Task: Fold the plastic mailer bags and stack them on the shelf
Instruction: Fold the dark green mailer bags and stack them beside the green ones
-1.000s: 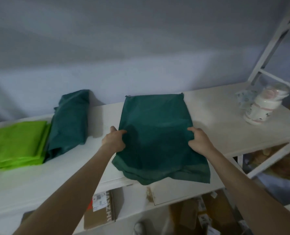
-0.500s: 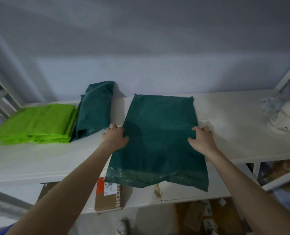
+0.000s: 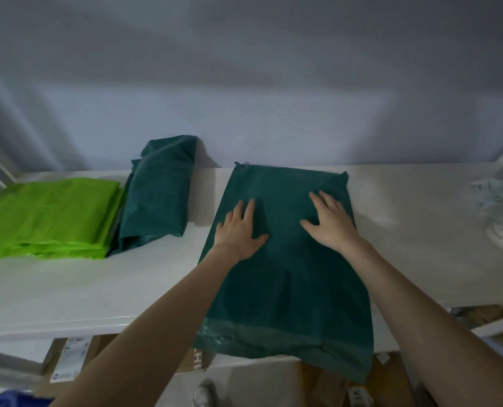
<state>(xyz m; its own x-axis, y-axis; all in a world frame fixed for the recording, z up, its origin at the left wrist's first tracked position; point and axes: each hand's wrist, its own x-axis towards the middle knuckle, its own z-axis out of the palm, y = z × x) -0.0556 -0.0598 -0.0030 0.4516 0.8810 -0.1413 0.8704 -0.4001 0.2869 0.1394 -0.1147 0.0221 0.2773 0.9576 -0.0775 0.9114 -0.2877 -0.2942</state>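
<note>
Both hands now press flat on the smooth dark-green mailer bag point(image 3: 285, 289).

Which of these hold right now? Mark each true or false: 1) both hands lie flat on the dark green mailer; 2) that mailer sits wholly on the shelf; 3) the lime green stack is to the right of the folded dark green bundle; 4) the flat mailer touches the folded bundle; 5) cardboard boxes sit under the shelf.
1) True: the left hand and right hand press flat on the dark green mailer.
2) False: its near end hangs over the front edge of the shelf.
3) False: the lime green stack lies left of the folded dark green bundle.
4) False: bare shelf shows between them.
5) True: cardboard boxes show below the shelf.
</note>
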